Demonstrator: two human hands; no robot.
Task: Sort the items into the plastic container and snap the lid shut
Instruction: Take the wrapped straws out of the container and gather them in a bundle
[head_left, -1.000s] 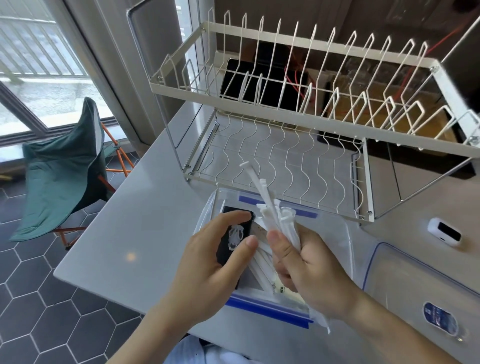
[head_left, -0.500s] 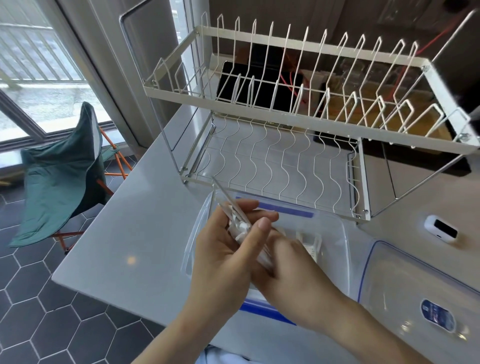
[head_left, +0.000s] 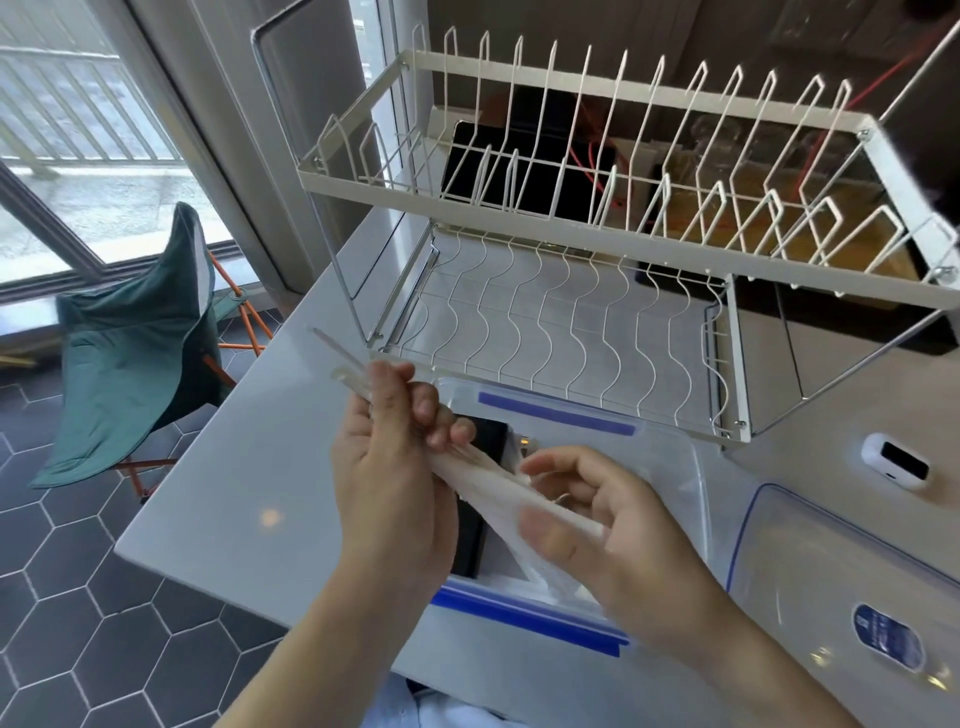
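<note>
**Both hands hold a bundle of pale plastic pieces above the open container**

The left hand's fingers (head_left: 441, 415) are curled round the upper part of a bundle of white plastic pieces (head_left: 498, 483), whose thin clear ends poke out past the knuckles toward the upper left. The left hand (head_left: 395, 483) grips it with the thumb side up. The right hand (head_left: 613, 540) pinches the lower end of the same bundle, thumb laid along its near side and fingers bent behind it. The bundle slants from upper left to lower right; motion blur hides what the pieces are.

Directly beneath the hands sits the clear plastic container (head_left: 670, 457), blue-trimmed and open, with a black item (head_left: 483, 467) lying inside on its left. Its lid (head_left: 841, 561), clear with a blue edge and an oval label, lies flat just to the right of it on the white tabletop (head_left: 249, 467).

Behind the container stands a two-tier white wire dish rack (head_left: 571, 249). A small white device with a dark face (head_left: 893, 462) rests to the right. A green folding chair (head_left: 135, 353) stands on the hexagon-tiled floor at left.
</note>
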